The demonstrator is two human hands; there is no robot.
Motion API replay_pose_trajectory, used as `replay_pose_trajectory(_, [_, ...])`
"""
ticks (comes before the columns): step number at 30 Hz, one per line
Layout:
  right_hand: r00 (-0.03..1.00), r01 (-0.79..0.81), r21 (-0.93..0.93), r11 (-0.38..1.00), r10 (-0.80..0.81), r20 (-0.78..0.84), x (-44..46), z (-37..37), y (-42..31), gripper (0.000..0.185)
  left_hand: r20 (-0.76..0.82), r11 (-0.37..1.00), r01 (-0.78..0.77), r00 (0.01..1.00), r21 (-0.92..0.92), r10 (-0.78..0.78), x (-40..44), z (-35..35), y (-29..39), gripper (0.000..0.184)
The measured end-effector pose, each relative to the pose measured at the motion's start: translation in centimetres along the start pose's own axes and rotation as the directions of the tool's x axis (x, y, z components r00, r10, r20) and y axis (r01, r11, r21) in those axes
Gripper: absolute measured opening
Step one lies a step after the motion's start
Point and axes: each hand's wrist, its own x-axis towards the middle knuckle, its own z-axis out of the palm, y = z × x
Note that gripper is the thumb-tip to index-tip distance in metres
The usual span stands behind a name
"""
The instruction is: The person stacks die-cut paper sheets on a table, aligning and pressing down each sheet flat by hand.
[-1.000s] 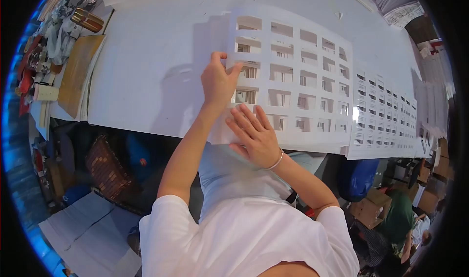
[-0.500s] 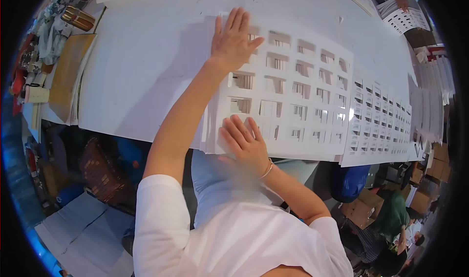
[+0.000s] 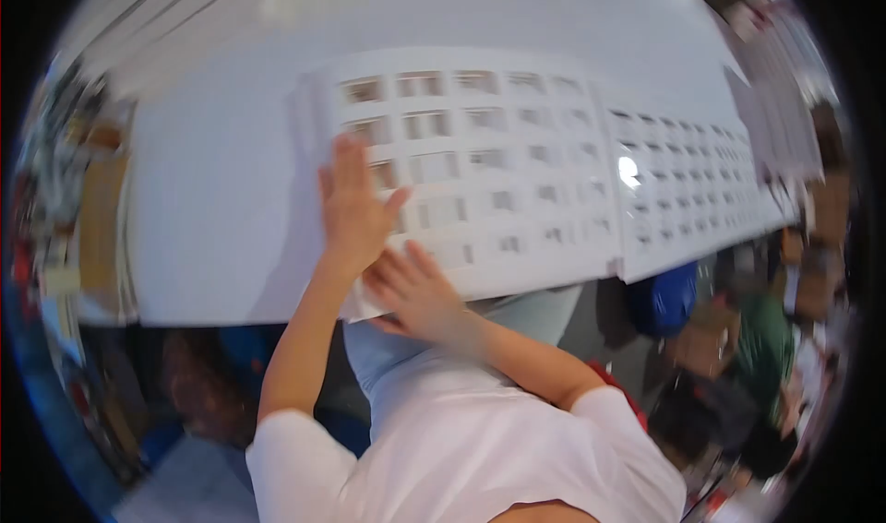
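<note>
A stack of white sheets (image 3: pixel 471 184) with rows of rectangular cut-out windows lies on the white table in front of me. My left hand (image 3: pixel 353 214) rests flat on the left side of the stack, fingers stretched out and thumb apart. Close by, my right hand (image 3: pixel 415 292) lies at the near left corner of the sheets with its fingers extended. Neither hand holds anything. The picture is blurred by motion, so single sheet edges are hard to make out.
To the right, a second stack of sheets (image 3: pixel 674 200) has smaller windows. A brown board (image 3: pixel 100 237) stands at the table's left end. A blue bag-like object (image 3: pixel 663 300) and cardboard boxes (image 3: pixel 706 340) are below the right edge. White table surface (image 3: pixel 212 191) extends left.
My left hand has slid from the stack's far left part toward me. My right hand has moved left to the near corner. The view has shifted and become blurred.
</note>
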Motion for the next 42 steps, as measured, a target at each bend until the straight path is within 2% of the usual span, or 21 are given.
replay_pose_trajectory(3, [0.994, 0.029, 0.199, 0.98, -0.007, -0.107, -0.5, -0.9, 0.3, 0.05, -0.004, 0.993, -0.044, 0.999, 0.108, 0.045, -1.1, 1.3, -0.3, 0.082])
replay_pose_trajectory(6, [0.943, 0.048, 0.278, 0.959, 0.048, -0.328, -1.5, -3.2, 1.4, 0.042, 0.02, 0.992, 0.001, 1.0, 0.125, -0.003, -0.9, 0.5, 0.6, 0.081])
replay_pose_trajectory(7, [0.905, 0.009, 0.113, 0.994, 0.04, -0.423, -2.0, -4.8, 2.6, 0.038, 0.018, 0.99, -0.003, 1.0, 0.138, 0.0, -1.0, 0.3, 0.6, 0.082])
replay_pose_trajectory(9, [0.771, -0.205, -0.036, 0.978, 0.139, -0.622, -3.9, -7.3, 7.5, 0.034, 0.03, 0.987, -0.005, 1.0, 0.159, 0.0, -1.1, 0.1, 0.9, 0.083])
replay_pose_trajectory(10, [0.707, -0.37, -0.008, 0.929, 0.276, -0.652, -5.4, -9.7, 9.8, 0.031, 0.035, 0.987, -0.003, 0.999, 0.163, -0.003, -1.1, 0.0, 1.0, 0.083])
replay_pose_trajectory(11, [0.582, -0.528, 0.01, 0.849, 0.369, -0.725, -7.0, -11.4, 12.7, 0.028, 0.039, 0.986, 0.001, 0.999, 0.169, -0.008, -1.2, -0.1, 1.1, 0.083])
replay_pose_trajectory(12, [0.583, -0.618, -0.11, 0.778, 0.359, -0.729, -9.1, -13.5, 15.5, 0.025, 0.036, 0.986, 0.0, 0.999, 0.165, -0.006, -1.2, -0.1, 1.2, 0.082])
replay_pose_trajectory(13, [0.537, -0.75, -0.175, 0.638, 0.433, -0.724, -11.1, -14.6, 17.9, 0.025, 0.031, 0.987, 0.002, 1.0, 0.161, -0.007, -1.1, -0.2, 1.3, 0.082])
replay_pose_trajectory(15, [0.44, -0.874, -0.162, 0.459, 0.6, -0.668, -14.6, -15.8, 21.6, 0.032, 0.03, 0.988, 0.008, 0.999, 0.157, -0.012, -1.0, -0.4, 1.4, 0.082])
replay_pose_trajectory(19, [0.467, -0.884, -0.279, 0.375, 0.684, -0.56, -17.4, -14.9, 24.1, 0.048, 0.033, 0.988, 0.017, 0.999, 0.153, -0.023, -1.1, -0.4, 1.4, 0.081])
replay_pose_trajectory(22, [0.476, -0.879, -0.282, 0.386, 0.665, -0.575, -17.4, -15.2, 24.0, 0.044, 0.03, 0.989, 0.023, 0.999, 0.143, -0.028, -1.1, -0.5, 1.6, 0.078])
replay_pose_trajectory(25, [0.564, -0.821, -0.452, 0.348, 0.612, -0.554, -16.4, -16.0, 23.0, 0.032, 0.05, 0.989, 0.023, 0.998, 0.143, -0.03, -1.1, -0.7, 1.8, 0.077])
replay_pose_trajectory(28, [0.634, -0.768, -0.522, 0.373, 0.559, -0.534, -16.0, -15.7, 23.2, 0.021, 0.059, 0.989, 0.02, 0.998, 0.147, -0.029, -0.9, -0.8, 1.8, 0.077])
replay_pose_trajectory(31, [0.623, -0.763, -0.586, 0.272, 0.552, -0.555, -15.5, -15.9, 23.2, 0.018, 0.084, 0.988, 0.03, 0.996, 0.153, -0.043, -1.0, -1.0, 1.9, 0.079])
replay_pose_trajectory(34, [0.499, -0.844, -0.519, 0.136, 0.555, -0.666, -14.5, -19.2, 23.1, 0.021, 0.078, 0.987, 0.026, 0.996, 0.158, -0.039, -0.9, -1.0, 1.8, 0.081])
replay_pose_trajectory(37, [0.44, -0.884, -0.465, 0.054, 0.432, -0.787, -12.9, -24.6, 21.5, 0.022, 0.068, 0.987, 0.022, 0.997, 0.158, -0.034, -1.0, -0.9, 1.8, 0.081])
replay_pose_trajectory(40, [0.585, -0.811, -0.516, 0.276, 0.398, -0.707, -10.8, -28.9, 18.1, 0.026, 0.048, 0.989, 0.006, 0.999, 0.147, -0.013, -1.2, -0.9, 1.6, 0.08])
replay_pose_trajectory(41, [0.642, -0.765, -0.513, 0.389, 0.4, -0.655, -9.9, -29.8, 16.6, 0.031, 0.04, 0.99, 0.004, 0.999, 0.142, -0.01, -1.1, -0.8, 1.7, 0.08])
replay_pose_trajectory(42, [0.567, -0.769, -0.163, 0.618, 0.542, -0.62, -8.7, -31.4, 14.2, 0.033, 0.043, 0.991, 0.01, 0.999, 0.132, -0.016, -1.0, -0.9, 1.9, 0.08])
